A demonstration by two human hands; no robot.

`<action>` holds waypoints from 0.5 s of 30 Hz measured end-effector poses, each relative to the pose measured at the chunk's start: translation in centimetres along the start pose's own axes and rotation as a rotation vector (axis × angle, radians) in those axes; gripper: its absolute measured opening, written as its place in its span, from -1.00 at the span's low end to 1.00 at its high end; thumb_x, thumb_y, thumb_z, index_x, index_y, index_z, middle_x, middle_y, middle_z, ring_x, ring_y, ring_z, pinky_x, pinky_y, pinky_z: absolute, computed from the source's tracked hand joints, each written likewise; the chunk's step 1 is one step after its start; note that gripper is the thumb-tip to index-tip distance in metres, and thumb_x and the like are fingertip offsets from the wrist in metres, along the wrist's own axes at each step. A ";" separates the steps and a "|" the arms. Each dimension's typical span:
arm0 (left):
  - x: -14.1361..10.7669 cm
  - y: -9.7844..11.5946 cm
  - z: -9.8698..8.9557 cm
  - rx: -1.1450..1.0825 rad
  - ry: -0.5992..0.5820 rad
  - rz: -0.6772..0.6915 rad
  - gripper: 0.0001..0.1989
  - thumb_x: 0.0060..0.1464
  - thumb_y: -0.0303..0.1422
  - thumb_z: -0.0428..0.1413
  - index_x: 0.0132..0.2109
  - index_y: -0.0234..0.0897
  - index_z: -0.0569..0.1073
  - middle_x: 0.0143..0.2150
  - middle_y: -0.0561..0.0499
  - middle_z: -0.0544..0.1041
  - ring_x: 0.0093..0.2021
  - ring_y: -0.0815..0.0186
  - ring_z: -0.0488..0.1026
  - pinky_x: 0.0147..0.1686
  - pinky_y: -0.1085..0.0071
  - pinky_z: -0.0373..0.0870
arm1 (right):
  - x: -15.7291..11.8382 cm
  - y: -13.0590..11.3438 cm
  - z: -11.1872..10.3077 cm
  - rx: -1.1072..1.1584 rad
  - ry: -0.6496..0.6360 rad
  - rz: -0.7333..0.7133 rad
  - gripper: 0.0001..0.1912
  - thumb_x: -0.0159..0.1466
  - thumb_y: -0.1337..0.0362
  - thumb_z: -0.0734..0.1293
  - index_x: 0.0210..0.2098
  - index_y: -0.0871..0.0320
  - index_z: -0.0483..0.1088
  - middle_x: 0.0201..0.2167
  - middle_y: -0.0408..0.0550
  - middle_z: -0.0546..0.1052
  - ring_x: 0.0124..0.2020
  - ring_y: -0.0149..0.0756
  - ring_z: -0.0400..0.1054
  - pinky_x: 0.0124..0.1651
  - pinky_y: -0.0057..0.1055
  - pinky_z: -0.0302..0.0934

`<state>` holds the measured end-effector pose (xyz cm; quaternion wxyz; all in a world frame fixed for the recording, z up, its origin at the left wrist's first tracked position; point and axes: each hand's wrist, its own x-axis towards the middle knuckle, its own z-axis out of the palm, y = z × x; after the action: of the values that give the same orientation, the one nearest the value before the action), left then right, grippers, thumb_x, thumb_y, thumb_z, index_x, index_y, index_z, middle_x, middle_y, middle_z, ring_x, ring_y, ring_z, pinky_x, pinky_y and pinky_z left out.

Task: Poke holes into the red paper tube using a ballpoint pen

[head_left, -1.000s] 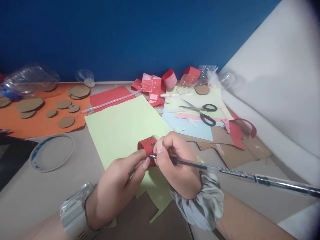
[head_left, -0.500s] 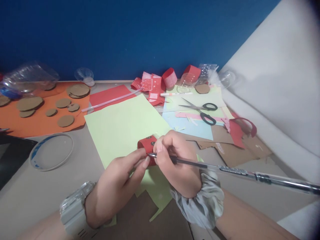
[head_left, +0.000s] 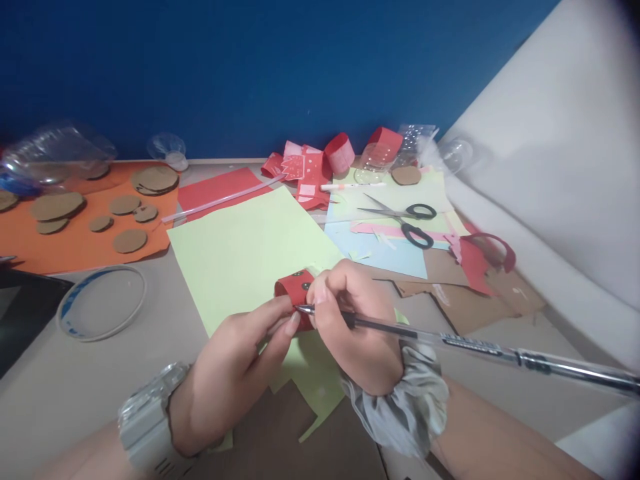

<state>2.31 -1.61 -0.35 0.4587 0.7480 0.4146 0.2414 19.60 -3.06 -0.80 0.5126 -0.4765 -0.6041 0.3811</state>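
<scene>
A small red paper roll [head_left: 291, 287] with dark round marks on it is pinched between the thumb and fingers of my left hand [head_left: 240, 367]. My right hand [head_left: 357, 327] grips a clear ballpoint pen [head_left: 470, 345], its tip touching or very close to the red paper near my left fingertips. Part of the roll is hidden behind my fingers. Under both hands lies a light green sheet [head_left: 240, 260] with a cut lower edge. I wear a watch on the left wrist and a grey scrunchie on the right.
Black-handled scissors [head_left: 405, 217] lie open on blue and green paper at right. Red paper rolls [head_left: 339, 153] stand by the blue wall. Cardboard discs [head_left: 129, 241] rest on orange paper [head_left: 90, 247]. A tape ring [head_left: 103, 303] and a dark object [head_left: 25, 320] are at left.
The pen's back end has dipped slightly, while its tip stays at about the same spot on the red paper. Both hands hold nearly the same position.
</scene>
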 end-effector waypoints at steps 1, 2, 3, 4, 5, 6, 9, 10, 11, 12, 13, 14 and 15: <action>0.0 0.0 0.0 0.002 0.004 0.004 -0.75 0.42 -0.35 -0.05 -0.24 -0.22 0.45 -0.38 0.12 0.55 -0.41 0.39 0.43 -0.34 0.55 0.37 | 0.0 0.0 0.0 0.006 0.002 -0.005 -0.76 0.34 0.47 0.25 -0.38 0.04 0.18 -0.49 -0.24 0.37 -0.56 -0.45 0.18 -0.51 -0.47 0.10; -0.1 0.0 0.1 -0.002 0.010 0.008 -0.76 0.42 -0.35 -0.05 -0.23 -0.22 0.45 -0.38 0.12 0.54 -0.41 0.39 0.43 -0.35 0.55 0.37 | 0.0 0.0 0.0 0.010 0.001 -0.006 -0.76 0.34 0.47 0.24 -0.39 0.04 0.17 -0.49 -0.24 0.37 -0.56 -0.45 0.17 -0.51 -0.47 0.10; -0.1 -0.1 0.1 -0.008 0.015 0.011 -0.76 0.41 -0.35 -0.05 -0.23 -0.22 0.45 -0.38 0.13 0.54 -0.41 0.39 0.44 -0.34 0.55 0.37 | 0.0 0.0 0.0 0.012 0.000 -0.005 -0.76 0.34 0.46 0.25 -0.39 0.04 0.17 -0.49 -0.24 0.37 -0.56 -0.45 0.17 -0.51 -0.47 0.10; -0.1 -0.1 0.1 -0.013 0.017 0.010 -0.76 0.41 -0.35 -0.05 -0.22 -0.22 0.45 -0.38 0.13 0.54 -0.40 0.39 0.44 -0.34 0.55 0.37 | 0.1 -0.1 0.0 0.014 0.003 -0.007 -0.76 0.33 0.46 0.25 -0.40 0.04 0.16 -0.49 -0.24 0.37 -0.55 -0.45 0.17 -0.50 -0.46 0.11; -0.2 -0.2 0.1 -0.013 0.015 0.007 -0.76 0.41 -0.35 -0.05 -0.22 -0.22 0.45 -0.37 0.12 0.54 -0.39 0.38 0.44 -0.34 0.54 0.37 | 0.1 -0.1 0.0 0.014 0.007 -0.009 -0.76 0.33 0.46 0.25 -0.40 0.05 0.16 -0.48 -0.24 0.38 -0.55 -0.45 0.17 -0.50 -0.46 0.11; -0.2 -0.2 0.1 -0.010 0.014 0.004 -0.76 0.42 -0.34 -0.05 -0.23 -0.22 0.45 -0.37 0.11 0.55 -0.39 0.38 0.44 -0.33 0.54 0.37 | 0.1 -0.1 0.0 0.013 0.008 -0.007 -0.76 0.32 0.46 0.25 -0.40 0.05 0.16 -0.49 -0.24 0.38 -0.55 -0.45 0.17 -0.50 -0.46 0.11; -0.2 -0.3 0.1 -0.001 0.006 -0.007 -0.75 0.42 -0.33 -0.05 -0.24 -0.22 0.44 -0.37 0.11 0.55 -0.40 0.38 0.44 -0.34 0.54 0.37 | 0.1 -0.1 0.0 0.007 0.009 0.001 -0.76 0.32 0.47 0.26 -0.40 0.05 0.18 -0.49 -0.24 0.38 -0.55 -0.45 0.19 -0.50 -0.46 0.11; -0.2 -0.3 0.1 0.000 0.001 -0.008 -0.75 0.42 -0.33 -0.05 -0.24 -0.22 0.44 -0.37 0.11 0.55 -0.39 0.38 0.44 -0.34 0.54 0.37 | 0.0 -0.1 0.0 0.009 0.005 0.005 -0.76 0.32 0.47 0.26 -0.40 0.05 0.18 -0.50 -0.24 0.38 -0.55 -0.45 0.19 -0.50 -0.47 0.12; -0.2 -0.3 0.1 0.000 -0.003 -0.007 -0.76 0.42 -0.33 -0.05 -0.23 -0.22 0.44 -0.37 0.11 0.54 -0.38 0.37 0.45 -0.33 0.54 0.37 | 0.0 0.0 0.0 0.015 0.002 0.008 -0.76 0.32 0.47 0.26 -0.40 0.05 0.18 -0.50 -0.25 0.37 -0.55 -0.45 0.19 -0.50 -0.47 0.11; -0.2 -0.3 0.0 -0.001 -0.009 -0.007 -0.76 0.42 -0.33 -0.05 -0.23 -0.22 0.44 -0.37 0.12 0.54 -0.37 0.37 0.45 -0.33 0.54 0.37 | 0.0 0.0 0.0 0.021 0.000 0.009 -0.76 0.32 0.47 0.26 -0.39 0.05 0.19 -0.50 -0.25 0.37 -0.56 -0.45 0.19 -0.50 -0.48 0.11; -0.2 -0.2 0.0 -0.004 -0.014 -0.006 -0.76 0.42 -0.33 -0.06 -0.22 -0.22 0.44 -0.37 0.12 0.54 -0.36 0.37 0.46 -0.32 0.55 0.37 | 0.0 0.0 0.0 0.027 -0.001 0.009 -0.76 0.33 0.48 0.26 -0.39 0.05 0.19 -0.50 -0.25 0.38 -0.56 -0.46 0.19 -0.50 -0.48 0.11; -0.2 -0.2 -0.1 -0.008 -0.017 -0.005 -0.76 0.43 -0.33 -0.06 -0.22 -0.21 0.44 -0.37 0.12 0.54 -0.36 0.37 0.47 -0.30 0.55 0.38 | 0.0 -0.1 0.0 0.030 -0.002 0.009 -0.76 0.33 0.48 0.25 -0.39 0.05 0.19 -0.49 -0.25 0.38 -0.55 -0.46 0.19 -0.50 -0.48 0.12; -0.2 -0.2 -0.1 -0.008 -0.021 -0.006 -0.76 0.43 -0.33 -0.06 -0.22 -0.21 0.44 -0.37 0.12 0.54 -0.35 0.37 0.47 -0.30 0.55 0.38 | 0.0 -0.1 0.1 0.029 -0.001 0.011 -0.76 0.33 0.47 0.25 -0.39 0.05 0.19 -0.49 -0.24 0.38 -0.55 -0.45 0.19 -0.50 -0.48 0.12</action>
<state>2.07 -1.70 -0.46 0.4668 0.7472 0.4112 0.2339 19.53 -3.04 -0.73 0.5168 -0.4722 -0.5963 0.3930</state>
